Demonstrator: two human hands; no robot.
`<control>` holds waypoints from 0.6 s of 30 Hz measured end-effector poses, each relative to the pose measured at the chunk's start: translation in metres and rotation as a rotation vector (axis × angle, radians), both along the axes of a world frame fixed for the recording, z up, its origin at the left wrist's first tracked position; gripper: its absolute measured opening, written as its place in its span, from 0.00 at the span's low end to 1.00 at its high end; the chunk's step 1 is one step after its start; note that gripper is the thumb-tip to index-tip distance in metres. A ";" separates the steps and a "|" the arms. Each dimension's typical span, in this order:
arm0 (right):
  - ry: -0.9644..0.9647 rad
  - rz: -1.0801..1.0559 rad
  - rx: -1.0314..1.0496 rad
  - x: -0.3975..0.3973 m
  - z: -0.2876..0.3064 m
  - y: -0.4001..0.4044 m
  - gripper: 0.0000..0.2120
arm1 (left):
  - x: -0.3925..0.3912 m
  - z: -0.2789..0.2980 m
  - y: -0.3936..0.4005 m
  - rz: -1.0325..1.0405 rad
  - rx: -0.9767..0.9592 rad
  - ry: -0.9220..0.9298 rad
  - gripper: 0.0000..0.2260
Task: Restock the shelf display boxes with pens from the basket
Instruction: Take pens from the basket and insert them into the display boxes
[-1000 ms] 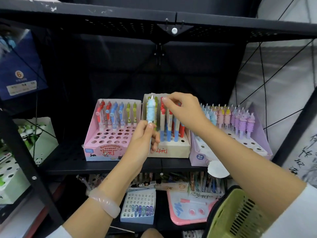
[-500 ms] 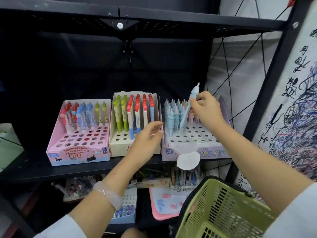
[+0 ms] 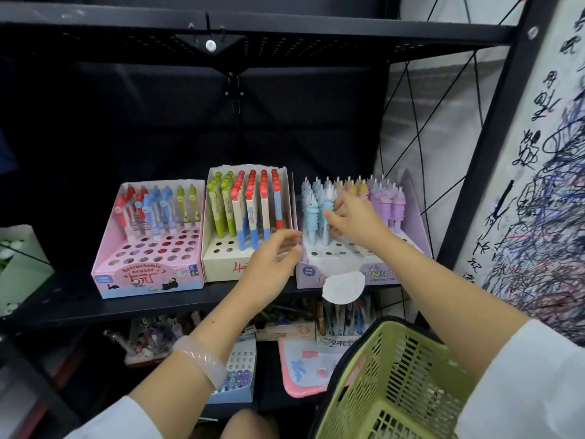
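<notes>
Three display boxes stand side by side on the black shelf (image 3: 158, 304): a pink box (image 3: 148, 277) with red, blue and green pens, a cream box (image 3: 221, 267) with green and red-capped pens, and a lilac unicorn box (image 3: 383, 277) with pastel pens. My right hand (image 3: 357, 223) pinches a light blue unicorn pen (image 3: 324, 231) that stands upright among the blue ones at the left of the lilac box. In front of the cream box, my left hand (image 3: 272, 258) hovers with loosely curled fingers and holds nothing. The green basket (image 3: 395, 381) hangs under my right forearm at the lower right.
An upper black shelf (image 3: 253, 36) overhangs the boxes. A black upright post (image 3: 493, 137) and a scribbled test paper (image 3: 544, 217) stand at the right. The lower shelf holds a pink board (image 3: 304, 372), a small pen box (image 3: 237, 372) and other stationery. A pale green box (image 3: 19, 261) sits at far left.
My left hand passed the blue unicorn pen to my right hand and let go. My right hand brought it from tilted in the air down into the lilac box.
</notes>
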State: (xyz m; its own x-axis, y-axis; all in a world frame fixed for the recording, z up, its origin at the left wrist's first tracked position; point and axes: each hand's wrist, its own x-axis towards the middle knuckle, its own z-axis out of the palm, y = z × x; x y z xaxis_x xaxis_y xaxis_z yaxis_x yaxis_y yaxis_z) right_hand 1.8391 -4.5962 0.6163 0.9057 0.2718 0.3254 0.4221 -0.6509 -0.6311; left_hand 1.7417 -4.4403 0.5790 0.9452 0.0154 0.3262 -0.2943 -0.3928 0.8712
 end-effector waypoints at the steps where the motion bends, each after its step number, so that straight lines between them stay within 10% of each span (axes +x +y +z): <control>1: 0.015 0.000 -0.047 -0.001 -0.004 0.001 0.07 | -0.002 -0.001 -0.002 0.001 -0.002 -0.001 0.09; 8: 0.004 -0.002 -0.019 -0.026 -0.013 -0.018 0.16 | -0.024 -0.016 -0.022 0.004 -0.059 -0.004 0.09; 13: -0.086 0.151 0.035 -0.081 -0.047 -0.074 0.05 | -0.039 -0.060 -0.063 -0.164 -0.050 0.135 0.10; 18: 0.098 0.081 -0.321 -0.113 -0.147 -0.143 0.07 | -0.041 -0.123 -0.103 -0.261 0.055 0.293 0.06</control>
State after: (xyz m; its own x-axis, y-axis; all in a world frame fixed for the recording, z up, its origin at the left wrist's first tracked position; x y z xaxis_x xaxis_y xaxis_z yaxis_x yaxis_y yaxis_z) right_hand 1.7257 -4.7389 0.4691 0.8996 0.4187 0.1244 0.4283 -0.7894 -0.4398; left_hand 1.7007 -4.5432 0.4564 0.9683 -0.2473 0.0355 -0.1322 -0.3866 0.9127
